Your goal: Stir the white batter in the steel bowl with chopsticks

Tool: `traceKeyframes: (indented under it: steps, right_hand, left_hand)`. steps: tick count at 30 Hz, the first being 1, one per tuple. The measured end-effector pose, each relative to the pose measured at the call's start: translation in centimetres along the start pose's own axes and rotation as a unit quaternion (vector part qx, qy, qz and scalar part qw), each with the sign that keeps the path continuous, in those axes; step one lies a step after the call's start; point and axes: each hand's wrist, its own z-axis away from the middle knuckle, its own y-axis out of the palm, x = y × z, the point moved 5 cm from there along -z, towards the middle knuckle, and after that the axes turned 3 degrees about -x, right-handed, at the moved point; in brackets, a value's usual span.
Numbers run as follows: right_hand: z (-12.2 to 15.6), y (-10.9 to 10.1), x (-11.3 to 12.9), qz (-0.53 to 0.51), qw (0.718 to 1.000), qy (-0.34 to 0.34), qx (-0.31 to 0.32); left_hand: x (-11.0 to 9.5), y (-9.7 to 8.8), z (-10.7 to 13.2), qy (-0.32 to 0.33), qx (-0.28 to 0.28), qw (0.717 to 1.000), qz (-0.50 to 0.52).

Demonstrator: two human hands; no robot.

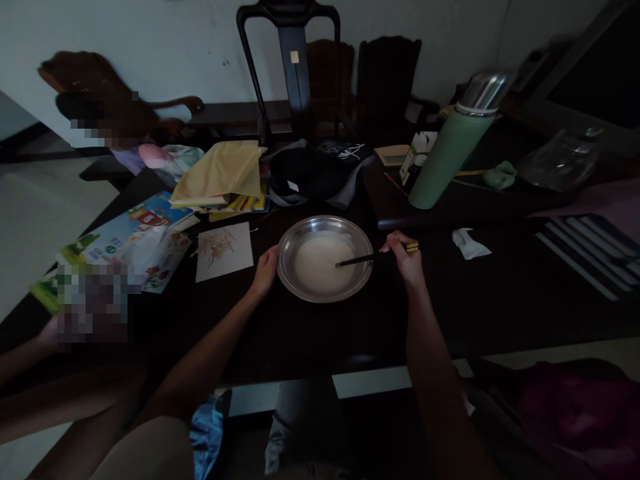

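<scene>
A round metal bowl (295,235) with pale white batter stands on the dark table (320,333) in front of me. My left hand (265,268) rests against the bowl's left rim, fingers curled on it. My right hand (404,257) is closed on dark chopsticks (356,261) with yellow tops. Their tips dip into the batter at the bowl's right side.
A green thermos (447,150) leans behind the bowl at right, with a crumpled tissue (469,243) nearby. A white sheet with toothpicks (223,249), picture books (135,240), a yellow cloth (223,172) and a black cap (320,170) lie at left and behind. Another person's arm (30,353) is at far left.
</scene>
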Motion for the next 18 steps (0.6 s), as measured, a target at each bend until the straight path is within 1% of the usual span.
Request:
traceKeyframes:
  steps: [2, 4, 5, 6, 8, 10, 11, 12, 13, 16, 17, 18]
  right_hand:
    - [0.2, 0.8, 0.2, -0.005, 0.999, -0.004, 0.049]
    - [0.4, 2.0, 0.6, 0.008, 0.994, -0.028, 0.105]
    - [0.4, 2.3, 0.7, 0.016, 0.992, -0.039, 0.117]
    - [0.3, 2.4, 0.8, 0.024, 0.992, -0.047, 0.114]
    - [0.1, 1.8, 0.6, 0.034, 0.996, -0.045, 0.067]
    - [0.0, 0.7, 0.3, 0.026, 0.999, -0.025, 0.012]
    - [0.0, 0.3, 0.1, 0.017, 1.000, -0.013, 0.000]
    - [0.1, 0.3, 0.1, 0.008, 1.000, -0.004, 0.005]
    - [0.1, 0.5, 0.1, 0.004, 1.000, -0.002, 0.025]
    - [0.3, 1.9, 0.5, 0.015, 0.995, -0.026, 0.099]
    - [0.3, 2.2, 0.7, 0.023, 0.994, -0.035, 0.106]
    - [0.2, 2.1, 0.7, 0.029, 0.994, -0.042, 0.098]
  left_hand:
    - [0.1, -0.1, -0.1, -0.002, -0.004, 1.000, -0.005]
    - [0.0, -0.1, -0.1, -0.004, -0.005, 1.000, -0.009]
    - [0.0, -0.1, -0.1, -0.004, -0.004, 1.000, -0.010]
    - [-0.1, -0.1, 0.0, -0.002, -0.003, 1.000, -0.011]
    - [-0.3, -0.1, 0.0, 0.004, -0.001, 1.000, -0.012]
    - [-0.3, -0.2, 0.1, 0.008, -0.004, 1.000, -0.011]
    - [-0.3, -0.2, 0.1, 0.008, -0.006, 1.000, -0.010]
    - [-0.3, -0.2, 0.1, 0.007, -0.008, 1.000, -0.009]
    - [-0.2, -0.2, 0.1, 0.006, -0.009, 1.000, -0.008]
    - [-0.1, -0.2, 0.0, 0.004, -0.005, 1.000, -0.009]
    - [-0.1, -0.1, 0.0, 0.005, -0.004, 1.000, -0.010]
    - [-0.2, -0.1, 0.0, 0.005, -0.004, 1.000, -0.010]
